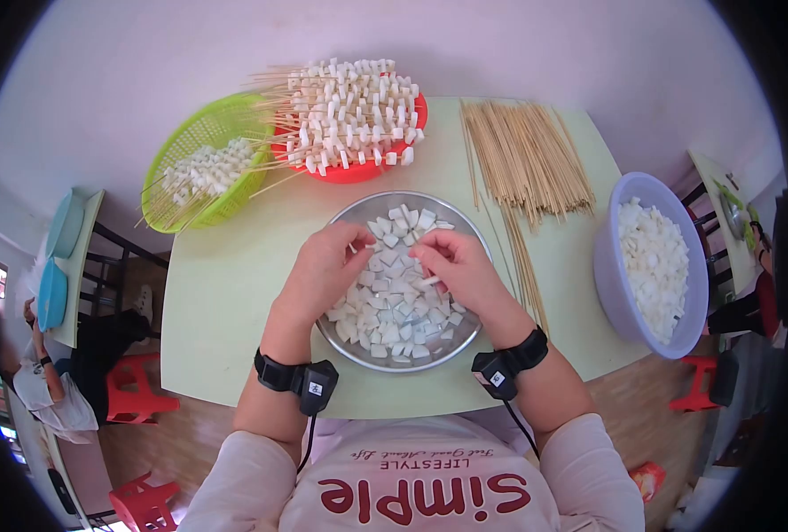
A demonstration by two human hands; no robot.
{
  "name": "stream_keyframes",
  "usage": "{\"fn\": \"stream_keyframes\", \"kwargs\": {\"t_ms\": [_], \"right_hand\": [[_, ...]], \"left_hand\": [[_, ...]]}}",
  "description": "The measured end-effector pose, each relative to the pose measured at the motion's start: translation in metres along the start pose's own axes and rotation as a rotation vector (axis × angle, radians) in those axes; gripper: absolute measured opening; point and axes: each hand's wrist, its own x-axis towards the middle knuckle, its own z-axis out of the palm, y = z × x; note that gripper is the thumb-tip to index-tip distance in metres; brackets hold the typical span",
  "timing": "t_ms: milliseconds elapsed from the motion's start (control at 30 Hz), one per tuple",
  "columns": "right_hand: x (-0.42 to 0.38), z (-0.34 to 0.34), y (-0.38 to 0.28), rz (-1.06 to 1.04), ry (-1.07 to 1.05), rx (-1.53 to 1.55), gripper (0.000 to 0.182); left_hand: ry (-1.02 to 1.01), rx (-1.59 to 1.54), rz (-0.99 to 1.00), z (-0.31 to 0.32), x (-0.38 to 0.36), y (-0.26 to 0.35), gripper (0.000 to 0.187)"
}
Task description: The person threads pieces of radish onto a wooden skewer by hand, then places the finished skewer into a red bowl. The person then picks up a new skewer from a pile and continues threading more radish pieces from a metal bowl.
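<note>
A round metal tray (475, 232) in front of me holds many cut white food pieces (398, 306). Over its left side, my left hand (330, 262) is closed with thumb and fingertips together; what they pinch, if anything, is too small to make out. My right hand (463, 268) hovers over the tray's right side, its fingers curled in a pinch, with a white food piece (431, 280) at the fingertips. The two hands are apart, fingertips facing each other. Black straps with small boxes are on both wrists.
Loaded skewers (349, 111) are piled on a red basin (358, 173); more lie in a green basket (159, 182). Bare bamboo sticks (531, 160) lie at the back right. A lilac basin (608, 266) of white pieces stands right. Another person (57, 381) sits left.
</note>
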Motion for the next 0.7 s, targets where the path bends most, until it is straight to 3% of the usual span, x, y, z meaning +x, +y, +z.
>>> {"fn": "stream_keyframes", "kwargs": {"t_ms": [67,133,267,333,367,433,633,700], "right_hand": [[-0.001,0.004,0.001,-0.04,0.0,-0.029,0.013],[-0.002,0.007,0.0,-0.086,-0.003,-0.057,0.013],[-0.003,0.007,0.0,-0.032,0.005,-0.055,0.013],[-0.002,0.005,-0.001,-0.034,0.029,-0.051,0.012],[-0.002,0.005,-0.002,-0.033,0.018,-0.002,0.01],[-0.002,0.003,-0.003,-0.029,0.003,0.044,0.008],[0.001,0.001,0.002,-0.03,0.027,0.176,0.009],[0.0,0.0,0.002,-0.035,0.059,0.229,0.013]], "left_hand": [[-0.073,0.12,-0.049,0.003,-0.002,-0.005,0.02],[-0.193,0.253,0.022,0.007,-0.004,-0.008,0.02],[-0.072,0.226,0.143,0.009,-0.002,0.004,0.019],[-0.292,-0.206,-0.034,0.001,-0.004,0.019,0.021],[-0.293,-0.207,-0.031,0.004,-0.005,0.02,0.021],[-0.268,-0.189,0.139,0.013,-0.006,0.021,0.023],[-0.259,-0.07,0.331,0.018,0.0,0.012,0.023],[-0.268,-0.075,0.311,0.02,0.0,0.016,0.022]]}}
